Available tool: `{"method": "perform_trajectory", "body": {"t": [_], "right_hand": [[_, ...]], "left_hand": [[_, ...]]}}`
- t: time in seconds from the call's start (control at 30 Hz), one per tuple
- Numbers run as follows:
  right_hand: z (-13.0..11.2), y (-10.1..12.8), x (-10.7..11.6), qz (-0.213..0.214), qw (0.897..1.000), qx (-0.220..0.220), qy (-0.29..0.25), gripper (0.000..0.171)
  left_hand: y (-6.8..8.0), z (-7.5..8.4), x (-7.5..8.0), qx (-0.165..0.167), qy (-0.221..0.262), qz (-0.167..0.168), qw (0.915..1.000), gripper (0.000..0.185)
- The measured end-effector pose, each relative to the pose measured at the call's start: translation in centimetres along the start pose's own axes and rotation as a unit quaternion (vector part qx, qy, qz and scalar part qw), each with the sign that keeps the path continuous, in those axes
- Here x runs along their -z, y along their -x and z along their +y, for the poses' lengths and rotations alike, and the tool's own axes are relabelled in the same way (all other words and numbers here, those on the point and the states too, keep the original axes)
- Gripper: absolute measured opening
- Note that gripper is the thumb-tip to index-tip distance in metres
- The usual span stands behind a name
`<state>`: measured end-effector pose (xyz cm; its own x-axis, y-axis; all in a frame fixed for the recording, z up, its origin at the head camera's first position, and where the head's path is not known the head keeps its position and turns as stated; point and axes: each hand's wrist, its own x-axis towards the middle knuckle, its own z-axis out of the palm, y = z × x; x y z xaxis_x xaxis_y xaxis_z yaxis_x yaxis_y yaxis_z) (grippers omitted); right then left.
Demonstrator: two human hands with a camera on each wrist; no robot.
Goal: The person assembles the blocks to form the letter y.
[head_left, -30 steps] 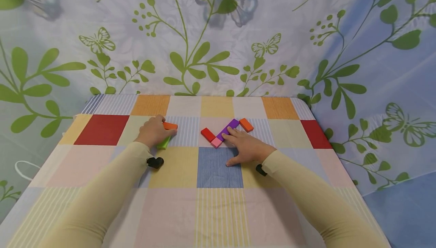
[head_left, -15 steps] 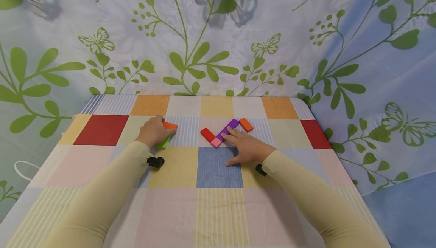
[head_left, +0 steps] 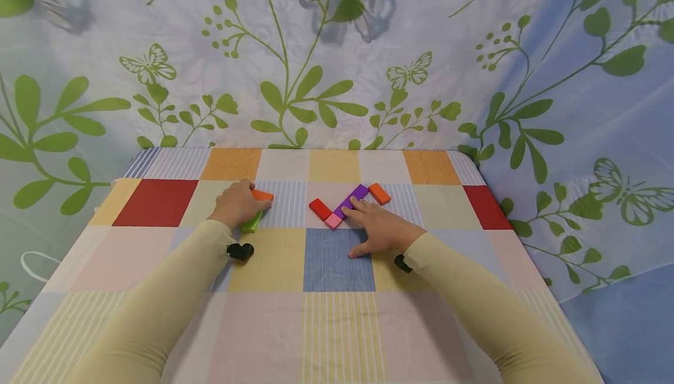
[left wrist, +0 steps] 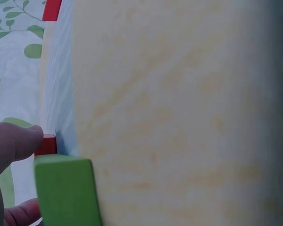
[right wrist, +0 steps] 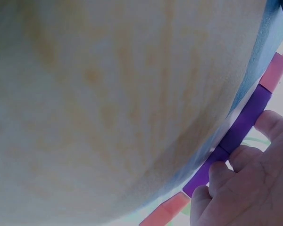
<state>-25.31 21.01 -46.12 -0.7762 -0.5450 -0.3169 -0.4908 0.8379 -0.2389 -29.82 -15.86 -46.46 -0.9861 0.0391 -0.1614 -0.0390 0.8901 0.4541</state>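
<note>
Over on the left side of the table, my left hand (head_left: 236,204) is curled about an orange block (head_left: 262,195), thumb at its near right end. A green block (left wrist: 66,193) lies against it on the near side, partly under the hand. My right hand (head_left: 384,226) has its fingers spread, their tips touching a row of two purple blocks (right wrist: 247,115). The row's near end meets a pink block (head_left: 333,221). From there a red block (head_left: 319,209) angles away to the far left. Another orange block (head_left: 379,193) lies at the row's far right end.
A patchwork cloth (head_left: 339,261) covers the table. Behind it and along the right side hangs a leaf-patterned curtain (head_left: 337,50). A white cable loop (head_left: 34,264) shows past the left edge.
</note>
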Motion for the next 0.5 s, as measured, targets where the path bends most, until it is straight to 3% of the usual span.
{"method": "perform_trajectory", "body": {"t": [0.5], "right_hand": [[0.2, 0.0, -0.1, 0.002, 1.000, 0.003, 0.004, 0.114]], "left_hand": [[-0.6, 1.0, -0.2, -0.026, 0.024, 0.002, 0.9994, 0.071]]}}
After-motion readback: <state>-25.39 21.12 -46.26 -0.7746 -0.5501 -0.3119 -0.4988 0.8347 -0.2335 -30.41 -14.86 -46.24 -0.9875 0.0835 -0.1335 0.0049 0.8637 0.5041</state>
